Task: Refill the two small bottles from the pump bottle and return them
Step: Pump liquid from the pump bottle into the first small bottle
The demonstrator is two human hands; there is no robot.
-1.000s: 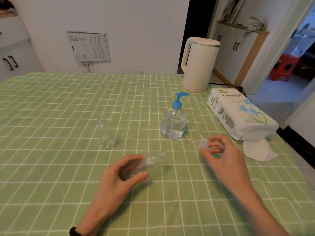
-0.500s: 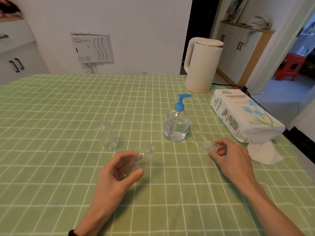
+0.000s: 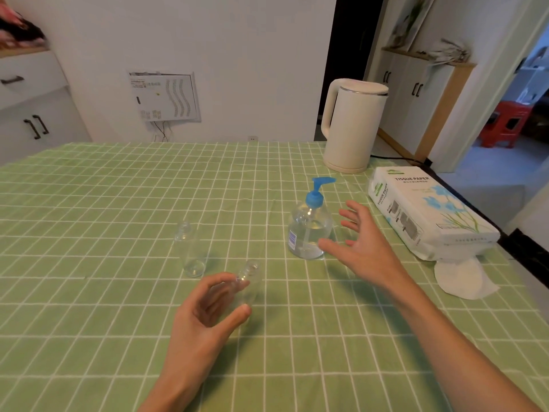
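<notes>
A: Two small bottles logged. Leftmost is the capped small bottle [image 3: 192,254]: clear, cylindrical, upright on the surface [image 3: 89,263], which is green cloth with a white grid. Moved?
B: No change. Next, left grip [image 3: 205,316]: thumb and curled fingers hold the open small bottle [image 3: 249,282], clear plastic, just right of the capped one. Neck points up now; one second ago it lay tipped to the right.
A: Pump bottle [image 3: 309,233]?
B: Same spot, right of centre. Rounded clear body, part full of clear liquid, blue pump head, spout pointing right.
A: Right grip [image 3: 364,242]?
B: Changed. Half a second ago it was pinched closed near the tissue pack [image 3: 427,215]; now fingers spread, holding nothing, thumb tip at the pump bottle's base. Contact: cannot tell.
A: Far right?
B: Tissue pack, soft white wrapper, one sheet [image 3: 457,278] hanging out at its near end.
</notes>
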